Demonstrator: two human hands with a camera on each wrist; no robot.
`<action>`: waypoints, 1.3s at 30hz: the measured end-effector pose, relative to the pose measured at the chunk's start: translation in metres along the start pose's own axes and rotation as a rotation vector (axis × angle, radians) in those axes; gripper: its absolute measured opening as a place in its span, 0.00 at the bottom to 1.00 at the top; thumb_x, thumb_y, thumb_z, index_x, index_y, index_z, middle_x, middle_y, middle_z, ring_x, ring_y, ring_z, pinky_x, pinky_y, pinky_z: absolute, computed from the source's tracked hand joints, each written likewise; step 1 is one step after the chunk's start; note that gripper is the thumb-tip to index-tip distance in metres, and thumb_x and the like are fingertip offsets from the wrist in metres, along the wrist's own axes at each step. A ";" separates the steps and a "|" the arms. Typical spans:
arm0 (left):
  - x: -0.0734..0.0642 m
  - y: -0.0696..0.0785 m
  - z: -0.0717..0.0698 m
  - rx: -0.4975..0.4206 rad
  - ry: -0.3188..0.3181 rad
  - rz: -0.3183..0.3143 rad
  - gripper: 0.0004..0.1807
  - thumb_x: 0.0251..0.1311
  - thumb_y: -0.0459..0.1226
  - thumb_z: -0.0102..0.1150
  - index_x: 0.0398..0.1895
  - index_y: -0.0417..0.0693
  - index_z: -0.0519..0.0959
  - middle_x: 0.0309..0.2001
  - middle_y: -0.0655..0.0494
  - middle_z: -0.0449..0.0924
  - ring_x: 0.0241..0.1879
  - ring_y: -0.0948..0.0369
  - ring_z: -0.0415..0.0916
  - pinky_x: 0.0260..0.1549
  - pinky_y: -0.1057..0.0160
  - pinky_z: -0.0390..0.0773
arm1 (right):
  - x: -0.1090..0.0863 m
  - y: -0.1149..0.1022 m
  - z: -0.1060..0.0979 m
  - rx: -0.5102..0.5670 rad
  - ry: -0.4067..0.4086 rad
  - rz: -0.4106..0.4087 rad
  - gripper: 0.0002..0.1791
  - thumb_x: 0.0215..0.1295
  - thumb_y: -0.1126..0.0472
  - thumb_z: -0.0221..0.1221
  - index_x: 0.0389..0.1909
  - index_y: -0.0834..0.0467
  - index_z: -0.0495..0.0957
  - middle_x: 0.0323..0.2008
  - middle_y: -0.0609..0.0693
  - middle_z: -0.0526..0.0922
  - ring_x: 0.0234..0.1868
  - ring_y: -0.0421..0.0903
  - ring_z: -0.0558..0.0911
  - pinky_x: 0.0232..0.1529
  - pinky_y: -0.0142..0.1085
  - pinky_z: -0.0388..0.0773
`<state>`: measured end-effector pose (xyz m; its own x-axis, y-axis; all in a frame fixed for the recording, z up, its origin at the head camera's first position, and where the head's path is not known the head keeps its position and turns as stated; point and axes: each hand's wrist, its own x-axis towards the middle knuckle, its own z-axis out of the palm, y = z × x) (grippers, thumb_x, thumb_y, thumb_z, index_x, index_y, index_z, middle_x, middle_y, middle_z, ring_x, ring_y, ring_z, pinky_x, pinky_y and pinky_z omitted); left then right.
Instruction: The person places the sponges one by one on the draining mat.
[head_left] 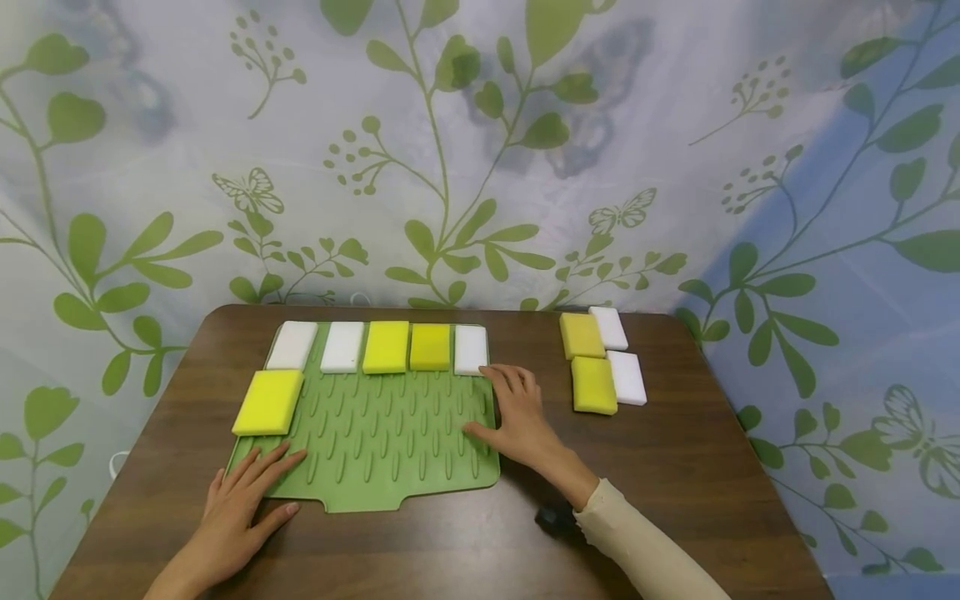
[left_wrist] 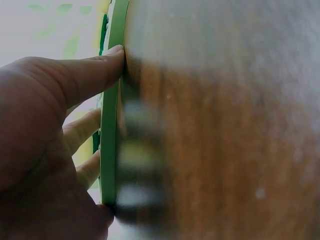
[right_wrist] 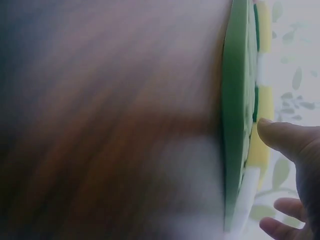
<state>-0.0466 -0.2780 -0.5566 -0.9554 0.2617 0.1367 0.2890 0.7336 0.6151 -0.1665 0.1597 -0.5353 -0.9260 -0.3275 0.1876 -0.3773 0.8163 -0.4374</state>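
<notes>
A green ridged mat (head_left: pixel 375 450) lies on the table, with a row of white and yellow sponges along its far edge. My left hand (head_left: pixel 243 504) rests with spread fingers on the mat's near left corner, just below a yellow sponge (head_left: pixel 268 402). In the left wrist view the thumb touches the mat's edge (left_wrist: pixel 112 135). Over the mat's right side is my right hand (head_left: pixel 517 417), fingers relaxed and apart, holding nothing. Its fingertips are at the near right corner of a white sponge (head_left: pixel 470 348); whether they touch it I cannot tell.
Right of the mat, two yellow sponges (head_left: pixel 594 386) and two white ones (head_left: pixel 627 377) lie grouped on the brown table (head_left: pixel 675 492). A small black object (head_left: pixel 553 518) sits by the right sleeve. Behind the table hangs a leaf-patterned curtain (head_left: pixel 465 183).
</notes>
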 end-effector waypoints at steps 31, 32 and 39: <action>0.000 0.000 -0.001 -0.007 -0.014 -0.006 0.38 0.69 0.40 0.72 0.81 0.62 0.70 0.82 0.40 0.63 0.77 0.22 0.52 0.66 0.08 0.33 | -0.018 0.103 -0.066 -0.083 0.093 0.187 0.57 0.53 0.36 0.80 0.79 0.54 0.66 0.75 0.60 0.67 0.75 0.66 0.61 0.71 0.67 0.59; 0.000 0.000 -0.001 -0.007 -0.014 -0.007 0.38 0.69 0.40 0.72 0.81 0.62 0.69 0.83 0.40 0.63 0.77 0.22 0.52 0.66 0.08 0.32 | -0.018 0.106 -0.067 -0.084 0.086 0.192 0.57 0.53 0.35 0.80 0.79 0.54 0.65 0.76 0.60 0.67 0.75 0.66 0.61 0.71 0.67 0.59; 0.001 0.002 0.000 -0.008 -0.011 -0.004 0.38 0.69 0.40 0.71 0.81 0.62 0.70 0.82 0.40 0.63 0.77 0.22 0.52 0.65 0.08 0.33 | -0.021 0.121 -0.076 -0.071 0.039 0.225 0.60 0.51 0.33 0.80 0.81 0.51 0.64 0.78 0.60 0.65 0.76 0.67 0.59 0.71 0.68 0.56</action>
<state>-0.0468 -0.2769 -0.5554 -0.9558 0.2657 0.1261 0.2848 0.7293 0.6221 -0.1917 0.3016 -0.5255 -0.9851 -0.1160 0.1268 -0.1585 0.8986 -0.4092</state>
